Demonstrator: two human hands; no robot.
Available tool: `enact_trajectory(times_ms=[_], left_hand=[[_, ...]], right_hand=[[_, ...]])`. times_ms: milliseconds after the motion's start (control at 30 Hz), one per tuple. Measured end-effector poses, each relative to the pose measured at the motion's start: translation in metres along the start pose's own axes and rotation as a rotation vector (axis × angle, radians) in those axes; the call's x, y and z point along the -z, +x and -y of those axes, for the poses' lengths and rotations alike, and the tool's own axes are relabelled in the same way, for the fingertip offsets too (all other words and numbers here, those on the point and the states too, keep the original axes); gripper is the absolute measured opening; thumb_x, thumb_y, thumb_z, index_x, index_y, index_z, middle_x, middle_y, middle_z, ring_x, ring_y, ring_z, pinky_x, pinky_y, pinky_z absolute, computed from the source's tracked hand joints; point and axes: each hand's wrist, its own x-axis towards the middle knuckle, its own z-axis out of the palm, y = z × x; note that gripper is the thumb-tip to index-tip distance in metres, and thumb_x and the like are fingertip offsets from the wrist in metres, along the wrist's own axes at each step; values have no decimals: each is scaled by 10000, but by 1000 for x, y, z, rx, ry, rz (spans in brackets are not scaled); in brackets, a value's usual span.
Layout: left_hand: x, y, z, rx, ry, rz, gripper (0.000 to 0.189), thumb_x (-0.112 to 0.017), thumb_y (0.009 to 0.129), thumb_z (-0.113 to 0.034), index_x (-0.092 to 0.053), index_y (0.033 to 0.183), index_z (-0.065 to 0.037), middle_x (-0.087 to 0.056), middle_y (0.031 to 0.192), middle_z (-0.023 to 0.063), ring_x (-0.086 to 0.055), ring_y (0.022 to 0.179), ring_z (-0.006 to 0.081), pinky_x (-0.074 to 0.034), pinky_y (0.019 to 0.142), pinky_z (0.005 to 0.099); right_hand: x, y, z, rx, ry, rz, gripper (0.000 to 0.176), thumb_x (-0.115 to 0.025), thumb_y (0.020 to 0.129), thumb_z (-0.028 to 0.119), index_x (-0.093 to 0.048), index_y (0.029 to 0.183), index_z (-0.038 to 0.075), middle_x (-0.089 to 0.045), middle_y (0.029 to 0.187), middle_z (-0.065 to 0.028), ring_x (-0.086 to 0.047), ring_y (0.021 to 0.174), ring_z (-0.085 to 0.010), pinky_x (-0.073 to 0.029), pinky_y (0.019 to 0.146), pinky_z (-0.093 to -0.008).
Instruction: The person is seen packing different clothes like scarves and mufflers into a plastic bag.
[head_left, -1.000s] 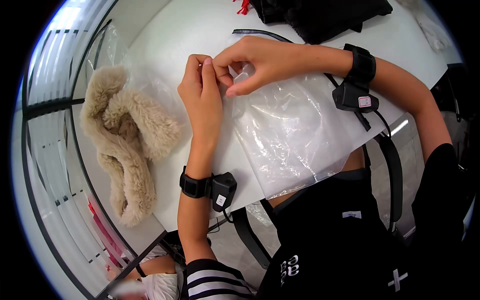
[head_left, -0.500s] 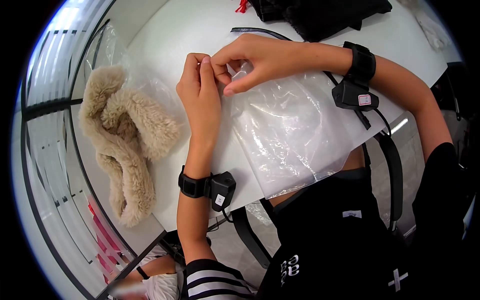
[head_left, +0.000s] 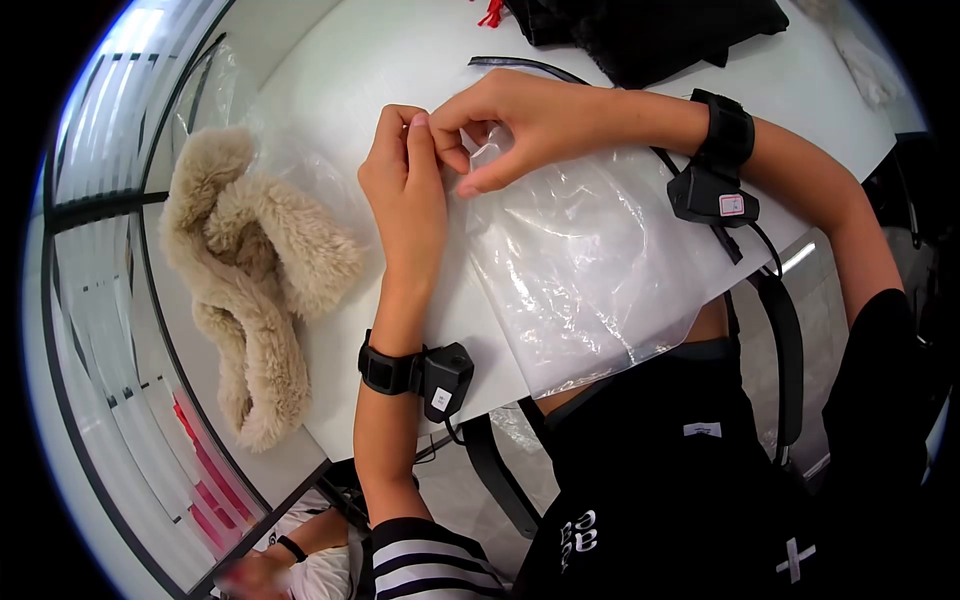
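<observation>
A clear plastic bag (head_left: 580,270) lies flat on the white table, its lower edge hanging over the front near my body. At its upper left corner, my right hand (head_left: 505,130) has curled fingers around the crumpled plastic. My left hand (head_left: 405,185) touches the right fingertips, thumb and fingers pinched together; what lies between them is too small to make out. Left of my left hand rests a beige fluffy fur piece (head_left: 265,270), folded over itself.
Black folded fabric (head_left: 640,35) lies at the far edge, with a red tassel (head_left: 490,12) beside it. Another clear plastic bag (head_left: 300,175) is behind the fur. A window-like partition (head_left: 95,215) borders the left. Another person's arm (head_left: 315,530) shows at the lower left.
Both hands have shifted very slightly to the right, still together at the bag's corner. At the lower left, the other person's arm has moved.
</observation>
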Motion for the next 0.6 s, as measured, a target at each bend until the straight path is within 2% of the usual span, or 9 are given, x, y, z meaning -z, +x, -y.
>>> enact_trajectory(times_ms=[333,533,600], left_hand=[[1,-1,1,36,-42,16,223,-445,1012,-145,-530,863,-2,-498,623,-5,-385,558,39,-313,496,232],[-1,0,1,-5,-65,4,234,-432,1017,-143,-533,859,-1,-502,622,-1,-399,561,37,-328,497,231],[1,-2,-2,14,-48,17,241,-428,1017,-143,-535,856,-1,-503,619,0,-404,558,39,-330,497,232]], right_hand=[[1,-2,0,25,-47,3,158,-686,748,166,-579,805,65,-566,742,17,-477,694,-138,-391,659,-290],[2,-1,1,26,18,33,121,-653,788,145,-590,831,51,-574,755,2,-490,700,-138,-409,673,-292],[-2,1,-4,98,54,-20,71,-608,811,97,-603,850,38,-584,759,-2,-498,697,-127,-412,675,-279]])
